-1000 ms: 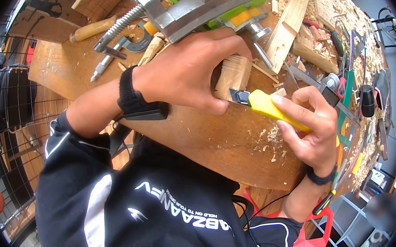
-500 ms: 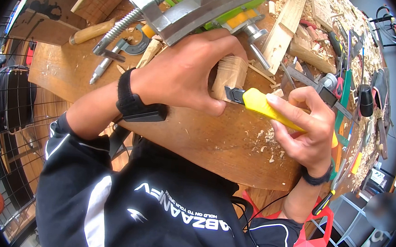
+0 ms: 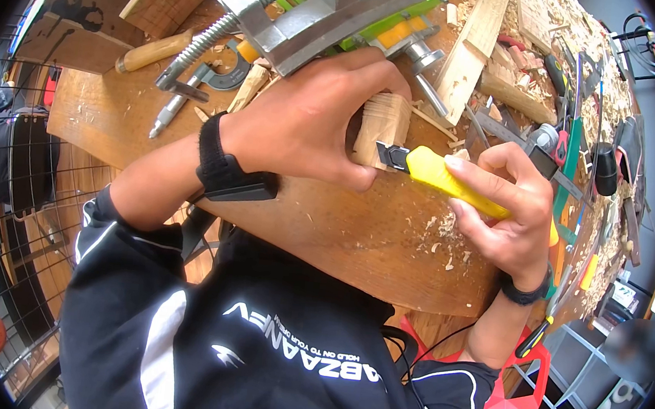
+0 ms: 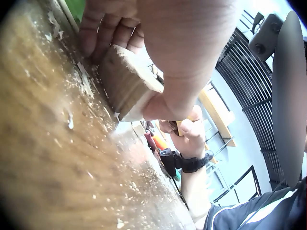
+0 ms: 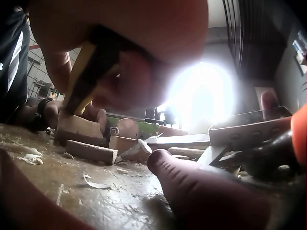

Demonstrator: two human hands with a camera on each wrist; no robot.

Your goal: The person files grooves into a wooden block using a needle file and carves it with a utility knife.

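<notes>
My left hand [image 3: 304, 115] holds a squared wooden block [image 3: 383, 119] on the table, thumb at its near side and fingers around the far side. Shaving marks show on the block's top. My right hand [image 3: 512, 210] grips a yellow utility knife [image 3: 448, 181], its index finger stretched along the handle. The knife's dark blade [image 3: 391, 156] lies across the near right edge of the block, close to the left thumb. In the left wrist view the block [image 4: 127, 84] stands on the wood surface; the right wrist view shows the knife [image 5: 79, 88] slanting down to it.
A metal vise [image 3: 306, 21] stands just beyond the left hand. A micrometer [image 3: 225, 76] and a wooden handle [image 3: 153, 51] lie to the left. Wood strips [image 3: 472, 57], a caliper [image 3: 500, 129], shavings and several tools crowd the right side. The table's edge [image 3: 351, 286] curves near the body.
The knife moved a little left over the block's near edge, then slightly back right. The left hand keeps its grip, and the block has barely shifted.
</notes>
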